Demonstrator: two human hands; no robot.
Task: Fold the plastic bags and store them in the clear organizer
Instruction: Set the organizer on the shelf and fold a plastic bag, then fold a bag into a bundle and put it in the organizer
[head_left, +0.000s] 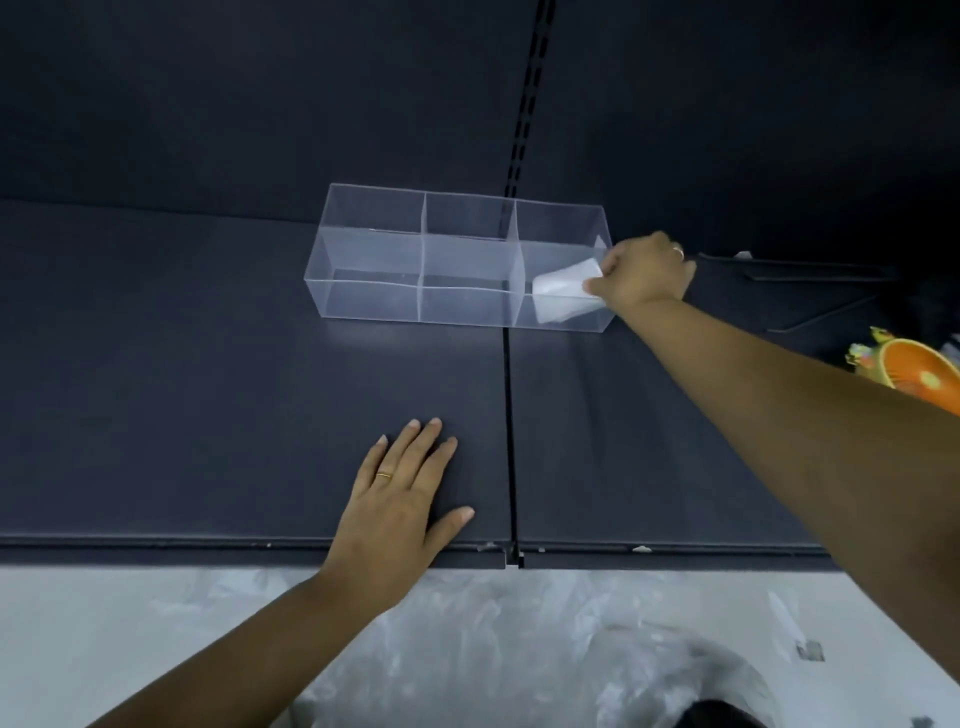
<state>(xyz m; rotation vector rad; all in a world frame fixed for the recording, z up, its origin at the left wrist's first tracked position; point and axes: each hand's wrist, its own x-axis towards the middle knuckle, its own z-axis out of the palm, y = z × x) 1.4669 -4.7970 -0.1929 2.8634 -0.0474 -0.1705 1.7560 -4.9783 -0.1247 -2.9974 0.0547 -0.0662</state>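
Note:
A clear organizer with three compartments stands on a dark shelf. My right hand reaches over its right end and pinches a folded white plastic bag, which sits in the rightmost compartment. The other two compartments look empty. My left hand lies flat with straight fingers on the shelf near its front edge. Crumpled clear plastic bags lie below the shelf at the bottom of the view.
A seam splits the shelf into two panels, and a slotted upright runs up the dark back wall. An orange round object sits at the right edge. A dark flat piece lies right of the organizer.

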